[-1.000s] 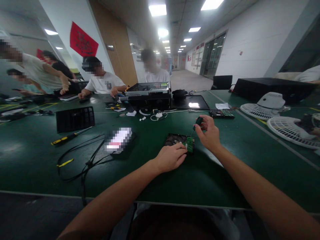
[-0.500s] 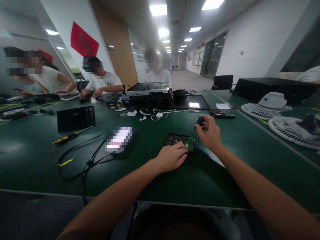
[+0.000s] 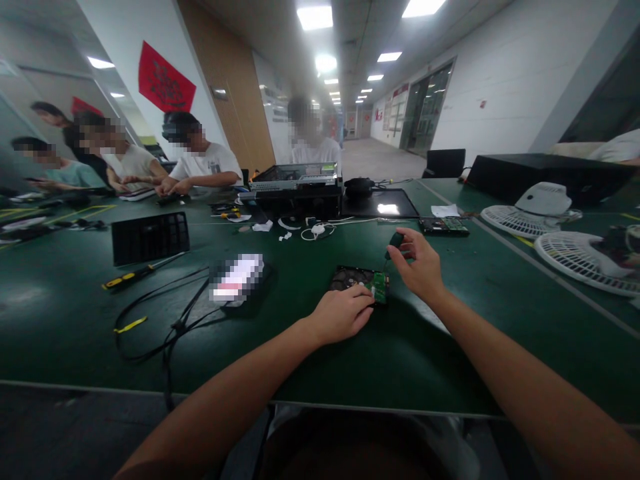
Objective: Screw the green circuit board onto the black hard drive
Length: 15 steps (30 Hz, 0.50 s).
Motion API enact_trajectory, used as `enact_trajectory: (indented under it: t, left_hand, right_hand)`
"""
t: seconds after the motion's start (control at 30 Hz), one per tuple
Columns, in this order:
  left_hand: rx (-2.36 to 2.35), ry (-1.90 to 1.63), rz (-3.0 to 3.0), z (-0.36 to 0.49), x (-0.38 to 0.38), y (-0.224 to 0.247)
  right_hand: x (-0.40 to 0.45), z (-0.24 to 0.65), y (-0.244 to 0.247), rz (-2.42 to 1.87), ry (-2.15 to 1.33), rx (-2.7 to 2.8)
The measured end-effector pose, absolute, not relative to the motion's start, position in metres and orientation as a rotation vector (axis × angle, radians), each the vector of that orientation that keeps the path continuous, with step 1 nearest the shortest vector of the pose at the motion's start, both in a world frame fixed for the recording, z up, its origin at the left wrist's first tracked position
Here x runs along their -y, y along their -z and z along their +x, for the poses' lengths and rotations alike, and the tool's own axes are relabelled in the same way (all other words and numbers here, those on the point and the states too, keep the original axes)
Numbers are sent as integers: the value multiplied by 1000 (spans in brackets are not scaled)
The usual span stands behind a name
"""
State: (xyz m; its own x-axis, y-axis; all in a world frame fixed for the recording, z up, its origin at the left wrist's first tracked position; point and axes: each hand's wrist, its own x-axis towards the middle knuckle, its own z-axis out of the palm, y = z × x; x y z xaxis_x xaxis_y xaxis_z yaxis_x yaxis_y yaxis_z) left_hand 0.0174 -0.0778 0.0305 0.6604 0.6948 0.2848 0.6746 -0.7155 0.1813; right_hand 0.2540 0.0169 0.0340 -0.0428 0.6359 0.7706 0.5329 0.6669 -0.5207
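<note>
A hard drive [image 3: 381, 287] lies on the green table, its green circuit board facing up at the right end. My left hand [image 3: 344, 313] is laid over its near side, fingers bent and pressed on it, covering part of the drive. In my right hand [image 3: 420, 262] is a screwdriver [image 3: 395, 245] with a dark green handle, pinched between thumb and fingers. Its thin shaft points down at the drive's right far corner; whether the tip sits in a screw is too small to tell.
To the left are a pixelated device [image 3: 237, 279], black cables [image 3: 173, 330], a yellow-black screwdriver [image 3: 129, 275] and a dark screen [image 3: 150, 239]. Another circuit-board drive [image 3: 444, 227] and white fan grilles [image 3: 583, 260] are at right. An opened computer case [image 3: 295, 190] stands ahead; people sit beyond.
My hands, the drive and the screwdriver keep almost the same places. The view has shifted slightly. At the far left, the people have changed posture.
</note>
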Motion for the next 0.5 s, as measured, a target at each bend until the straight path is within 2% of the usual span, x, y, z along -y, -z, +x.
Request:
enact_trajectory:
  t: [0.5]
  left_hand:
    - [-1156, -531, 2801, 17, 76, -27]
  right_hand:
    - [-16, 252, -35, -969, 16, 1683]
